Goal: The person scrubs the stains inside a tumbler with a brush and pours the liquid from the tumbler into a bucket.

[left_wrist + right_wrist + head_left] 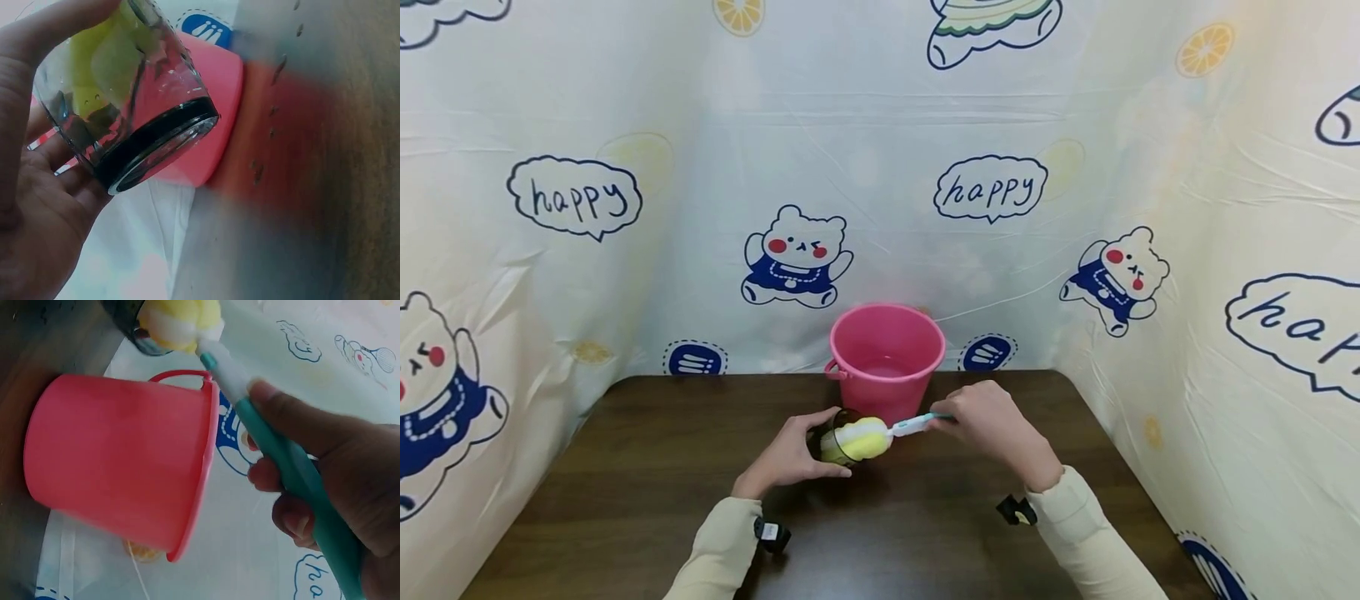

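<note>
My left hand (795,451) grips a clear, dark-tinted glass cup (134,94), tilted on its side with its mouth toward the right. A bottle brush with a yellow and white sponge head (865,439) is partly inside that cup. Its green and white handle (284,456) is held by my right hand (988,421), fingers curled round it and thumb along the top. Through the glass the yellow sponge shows in the left wrist view. Both hands are above the table, just in front of a pink bucket (887,392).
The bucket stands at the back of the dark wooden table (865,533), its handle (181,375) hanging at the rim. Water drops (278,69) lie on the tabletop. A printed curtain (887,125) encloses the back and sides.
</note>
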Demonstrator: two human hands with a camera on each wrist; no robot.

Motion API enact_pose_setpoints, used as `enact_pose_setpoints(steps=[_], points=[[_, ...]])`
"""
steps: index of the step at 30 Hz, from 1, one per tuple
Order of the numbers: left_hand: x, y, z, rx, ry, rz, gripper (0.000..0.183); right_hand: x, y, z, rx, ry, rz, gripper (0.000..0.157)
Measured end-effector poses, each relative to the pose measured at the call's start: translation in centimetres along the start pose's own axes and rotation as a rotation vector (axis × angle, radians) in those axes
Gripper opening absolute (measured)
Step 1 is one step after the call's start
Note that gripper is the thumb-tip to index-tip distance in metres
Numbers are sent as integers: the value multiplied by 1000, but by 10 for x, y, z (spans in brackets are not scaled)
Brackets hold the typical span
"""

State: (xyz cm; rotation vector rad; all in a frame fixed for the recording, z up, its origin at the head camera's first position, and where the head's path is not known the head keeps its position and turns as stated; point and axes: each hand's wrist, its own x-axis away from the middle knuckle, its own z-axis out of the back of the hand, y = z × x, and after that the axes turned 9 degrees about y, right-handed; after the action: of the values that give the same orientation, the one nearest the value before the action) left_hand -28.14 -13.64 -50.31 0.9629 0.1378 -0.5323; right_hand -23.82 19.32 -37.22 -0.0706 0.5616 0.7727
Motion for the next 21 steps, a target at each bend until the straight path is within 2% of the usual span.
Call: enact_pose_setpoints(steps=[3,6,12,16,21], points=[[1,-1,-1,14,5,10,106,0,1,1,45,20,-23,22],[2,-1,0,12,24,18,106,1,1,2,71,2,-42,22],[0,1,3,3,61,25,101,1,1,10,7,-41,-16,19],[1,5,1,31,60,61,100,-1,1,10,-5,11,-5,19],[4,7,3,27,74,78,99,0,3,-1,112,96,22,25]])
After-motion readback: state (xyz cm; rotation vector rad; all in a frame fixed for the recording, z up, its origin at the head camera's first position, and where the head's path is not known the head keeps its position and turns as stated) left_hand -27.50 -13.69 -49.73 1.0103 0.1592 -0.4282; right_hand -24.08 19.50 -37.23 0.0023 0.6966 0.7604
